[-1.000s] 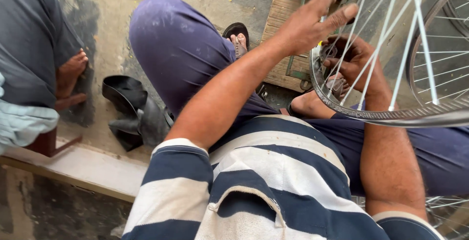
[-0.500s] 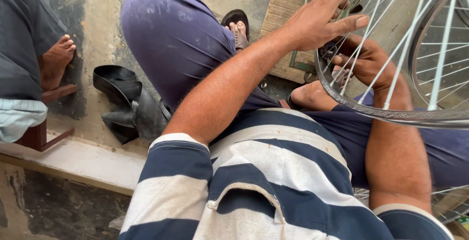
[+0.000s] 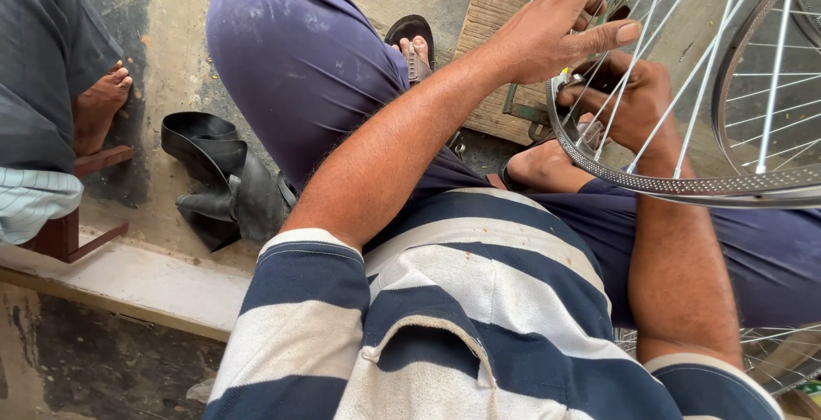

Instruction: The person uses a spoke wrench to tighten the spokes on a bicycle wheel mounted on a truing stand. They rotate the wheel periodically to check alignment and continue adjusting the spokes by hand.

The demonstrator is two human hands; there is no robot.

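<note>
likely risk: right hand (image 3: 629,108) pinching something small among spokes (image 3: 650,35) slips; left hand (image 3: 547,35), fingers spread, barely steadies the rim (image 3: 650,182).

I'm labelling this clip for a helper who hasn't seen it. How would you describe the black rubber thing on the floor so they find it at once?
Start at the seated person's raised knee in purple trousers, left of the bicycle wheel rim. On the concrete floor beside that knee lies the black rubber strip, folded in loose loops. It is the only limp, glossy black item there, between the knee and another person's bare foot.
</note>
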